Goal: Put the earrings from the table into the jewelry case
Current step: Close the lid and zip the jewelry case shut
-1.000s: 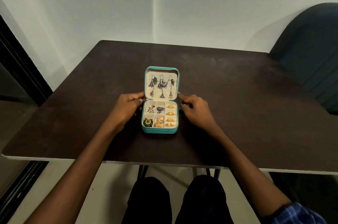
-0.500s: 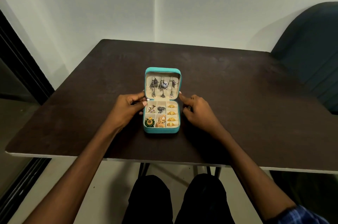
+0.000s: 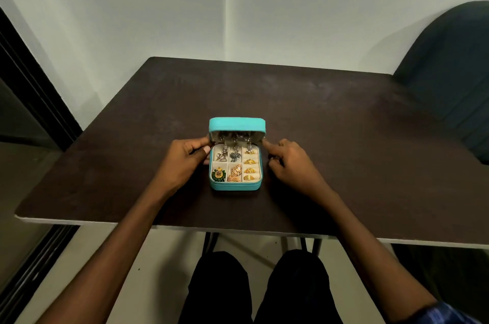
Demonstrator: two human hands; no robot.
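A teal jewelry case (image 3: 234, 186) sits on the dark table (image 3: 330, 122) in front of me. Its lid (image 3: 236, 124) is tilted forward, half lowered over the tray. Silver drop earrings hang from the lid's inside. In the compartments lie silver earrings (image 3: 221, 155), a green and gold earring (image 3: 218, 175), gold jhumka earrings (image 3: 235, 173) and small gold pieces (image 3: 249, 169). My left hand (image 3: 182, 162) grips the case's left side, fingertips at the lid's left corner. My right hand (image 3: 291, 165) touches the lid's right corner with its straight index finger, the other fingers curled.
A dark green chair (image 3: 449, 64) stands at the table's right rear. A dark door frame (image 3: 31, 91) runs down the left. White walls meet in a corner behind the table. My knees show below the near edge.
The lid has swung from upright down toward me, now hiding most of its inside. Both hands stayed at the case's sides, fingertips following the lid's corners.
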